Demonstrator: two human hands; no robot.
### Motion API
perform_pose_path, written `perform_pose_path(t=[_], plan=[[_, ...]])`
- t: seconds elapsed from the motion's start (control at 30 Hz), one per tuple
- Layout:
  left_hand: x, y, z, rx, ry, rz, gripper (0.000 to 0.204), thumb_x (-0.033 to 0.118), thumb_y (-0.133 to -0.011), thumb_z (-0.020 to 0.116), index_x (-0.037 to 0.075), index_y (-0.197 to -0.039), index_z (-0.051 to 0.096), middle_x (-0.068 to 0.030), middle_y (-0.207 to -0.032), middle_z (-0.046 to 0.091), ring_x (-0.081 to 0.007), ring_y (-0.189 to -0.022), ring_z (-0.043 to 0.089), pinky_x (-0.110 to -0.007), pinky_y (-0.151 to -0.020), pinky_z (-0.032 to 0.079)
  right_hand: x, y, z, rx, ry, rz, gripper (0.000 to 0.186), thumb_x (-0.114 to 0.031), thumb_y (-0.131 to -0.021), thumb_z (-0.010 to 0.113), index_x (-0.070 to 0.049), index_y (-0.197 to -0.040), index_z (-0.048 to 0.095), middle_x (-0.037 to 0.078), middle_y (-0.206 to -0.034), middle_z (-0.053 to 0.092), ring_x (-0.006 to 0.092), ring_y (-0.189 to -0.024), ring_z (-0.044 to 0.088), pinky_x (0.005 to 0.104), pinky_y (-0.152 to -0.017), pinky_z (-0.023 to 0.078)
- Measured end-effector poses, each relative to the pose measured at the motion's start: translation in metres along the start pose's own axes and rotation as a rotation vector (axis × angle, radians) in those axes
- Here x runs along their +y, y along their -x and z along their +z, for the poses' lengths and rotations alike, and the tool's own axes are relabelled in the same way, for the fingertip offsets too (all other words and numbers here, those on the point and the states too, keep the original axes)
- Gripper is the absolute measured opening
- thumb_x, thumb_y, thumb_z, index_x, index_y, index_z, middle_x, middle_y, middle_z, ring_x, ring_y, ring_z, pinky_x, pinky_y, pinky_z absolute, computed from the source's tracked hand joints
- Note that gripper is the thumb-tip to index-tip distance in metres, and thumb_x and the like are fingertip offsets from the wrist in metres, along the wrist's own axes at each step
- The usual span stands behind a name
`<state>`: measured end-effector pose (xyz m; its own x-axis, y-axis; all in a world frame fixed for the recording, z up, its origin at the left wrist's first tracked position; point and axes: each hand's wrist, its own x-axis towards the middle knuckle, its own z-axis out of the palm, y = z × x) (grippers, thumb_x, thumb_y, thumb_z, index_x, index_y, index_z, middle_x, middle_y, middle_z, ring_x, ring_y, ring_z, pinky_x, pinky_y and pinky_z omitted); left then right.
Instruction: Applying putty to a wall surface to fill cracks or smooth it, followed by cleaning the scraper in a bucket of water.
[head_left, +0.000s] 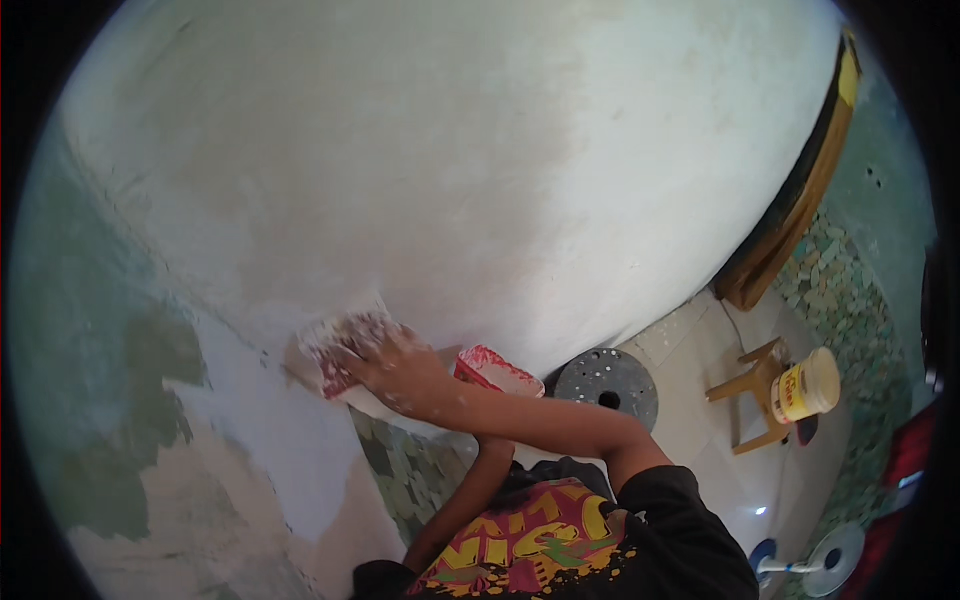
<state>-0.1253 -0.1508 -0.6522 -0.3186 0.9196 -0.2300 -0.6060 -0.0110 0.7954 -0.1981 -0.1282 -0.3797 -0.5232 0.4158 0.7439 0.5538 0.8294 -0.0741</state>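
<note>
My right hand (400,378) reaches across to the left and grips a flat spreader (345,332), white and red and smeared with putty. The spreader lies against the pale wall (430,200), close to the corner where it meets the adjoining wall. The fingers are bent over the tool and coated with white putty. My left forearm (470,495) runs up behind the right one, which hides my left hand. Just past the right forearm sits a red tray (500,370) with whitish putty in it; whether my left hand holds it cannot be seen.
The left wall (110,400) is green with patches of putty. A round grey speckled disc (610,385) lies on the tiled floor by the wall. To the right, a yellow-labelled bucket (805,385) stands on a tan stool (750,395). A fan (830,560) is at lower right.
</note>
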Motion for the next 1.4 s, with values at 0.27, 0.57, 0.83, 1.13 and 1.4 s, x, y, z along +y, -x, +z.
perform_pose_path(t=[0.27,0.57,0.83,1.13,1.4], plan=[[0.06,0.022,0.007,0.035,0.147,0.103,0.055,0.049,-0.106,0.04,0.012,-0.146,0.047,-0.006,-0.135,0.06,-0.0209,-0.125,0.059,-0.039,-0.107,0.047,0.06,0.048,-0.082,0.088,-0.039,0.407,0.064,-0.002,-0.074,0.069,-0.021,-0.136,0.063,0.01,-0.142,0.059,0.0366,-0.132,0.053,0.0521,-0.106,0.042],[0.04,0.009,-0.013,0.096,0.38,-0.108,0.056,0.055,-0.105,0.038,0.016,-0.145,0.048,-0.0064,-0.137,0.059,-0.0239,-0.127,0.058,-0.041,-0.109,0.047,0.003,0.024,-0.083,0.139,-0.121,0.267,0.058,0.004,-0.076,0.06,-0.01,-0.132,0.067,0.016,-0.138,0.063,0.0354,-0.133,0.056,0.0513,-0.114,0.039],[-0.039,0.005,-0.062,-0.236,0.565,-0.242,0.053,0.05,-0.108,0.038,0.017,-0.15,0.04,-0.008,-0.151,0.045,-0.0208,-0.135,0.048,-0.037,-0.114,0.04,-0.041,-0.043,-0.009,0.227,-0.253,-0.329,0.047,-0.015,-0.084,0.065,-0.016,-0.131,0.069,0.009,-0.146,0.058,0.0315,-0.139,0.052,0.0499,-0.12,0.035],[0.076,0.02,0.011,0.199,0.317,-0.165,0.06,0.06,-0.105,0.036,0.017,-0.144,0.051,-0.0045,-0.137,0.061,-0.0213,-0.127,0.058,-0.038,-0.11,0.043,0.048,-0.116,0.016,0.079,-0.125,-0.87,0.045,-0.031,-0.095,0.06,-0.018,-0.138,0.062,0.006,-0.155,0.049,0.0301,-0.146,0.042,0.0434,-0.119,0.039],[0.062,0.01,0.003,0.232,0.304,-0.18,0.068,0.064,-0.103,0.038,0.014,-0.147,0.047,-0.0053,-0.139,0.059,-0.0216,-0.125,0.059,-0.037,-0.108,0.046,0.064,-0.129,-0.01,-0.133,0.157,-1.301,0.045,-0.029,-0.095,0.059,-0.011,-0.136,0.062,0.01,-0.152,0.051,0.0307,-0.145,0.042,0.0439,-0.124,0.032]])
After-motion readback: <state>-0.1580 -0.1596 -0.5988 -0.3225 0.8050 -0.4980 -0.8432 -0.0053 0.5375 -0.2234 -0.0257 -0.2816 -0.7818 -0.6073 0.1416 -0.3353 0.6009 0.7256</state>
